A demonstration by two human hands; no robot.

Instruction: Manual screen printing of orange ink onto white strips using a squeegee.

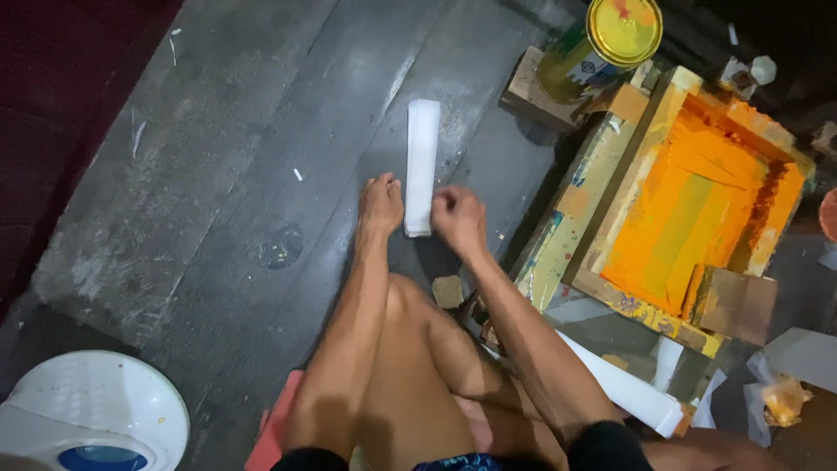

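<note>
Dark, scuffed wooden floorboards (218, 174) are filling the view, with a white round fan base (91, 410) sitting at lower left. Left hand (381, 205) is resting fingers-down, touching the left edge of a long white folded strip (422, 166) lying flat. Right hand (459, 218) is curling shut, pinching the strip's near right corner. Yellow-lidded paint can (602, 44) and orange-inked screen-printing frame (697, 201) are sitting well right, wooden squeegee (737, 303) lying on its corner.

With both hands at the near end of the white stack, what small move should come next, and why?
Probably square the near end: the left hand and right hand flank the white stack there, and it lies flat on the dark floor, apart from the orange frame.
</note>
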